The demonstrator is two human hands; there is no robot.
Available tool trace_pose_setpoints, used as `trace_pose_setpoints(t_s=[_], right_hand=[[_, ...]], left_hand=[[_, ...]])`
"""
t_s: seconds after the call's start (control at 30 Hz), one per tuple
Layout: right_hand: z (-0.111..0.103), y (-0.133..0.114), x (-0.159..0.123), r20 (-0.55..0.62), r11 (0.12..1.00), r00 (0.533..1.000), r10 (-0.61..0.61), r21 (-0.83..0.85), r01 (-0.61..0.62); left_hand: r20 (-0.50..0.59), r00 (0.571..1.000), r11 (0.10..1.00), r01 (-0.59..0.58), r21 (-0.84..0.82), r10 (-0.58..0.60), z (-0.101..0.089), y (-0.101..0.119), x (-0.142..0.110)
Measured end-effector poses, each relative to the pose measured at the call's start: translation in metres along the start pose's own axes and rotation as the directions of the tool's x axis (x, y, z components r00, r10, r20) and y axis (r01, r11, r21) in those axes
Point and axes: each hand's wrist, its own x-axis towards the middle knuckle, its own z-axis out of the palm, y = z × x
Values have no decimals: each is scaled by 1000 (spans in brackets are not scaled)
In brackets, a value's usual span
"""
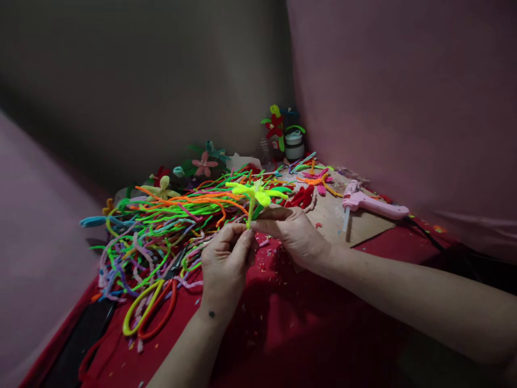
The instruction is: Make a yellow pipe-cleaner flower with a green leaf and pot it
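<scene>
While the left hand pinches the stem of the yellow flower above the red surface, the right hand grips just beside it; light, steady fingertips should keep the fuzzy petals uncrushed.

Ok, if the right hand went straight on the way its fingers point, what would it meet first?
Most likely the left hand, which pinches the yellow flower by its stem. The right hand looks almost against it already, though depth is hard to judge there.
</scene>
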Motion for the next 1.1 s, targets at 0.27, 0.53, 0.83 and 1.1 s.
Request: trace_pose_setpoints(t_s=[0.27,0.53,0.83,1.1], right_hand=[[-3,-6,-2,105,977,987,-121,-165,137],[-3,-9,-3,156,922,963,-217,-291,255],[-4,-3,-3,87,947,972,-216,-224,231],[-3,-2,-5,129,879,938,-320,-328,345]], left_hand=[[71,993,983,100,-154,-89,-2,4,1],[101,990,975,121,-189,-103,-4,7,1],[170,968,908,234,-347,-185,-1,8,1],[251,937,847,331,-416,-243,-3,3,4]])
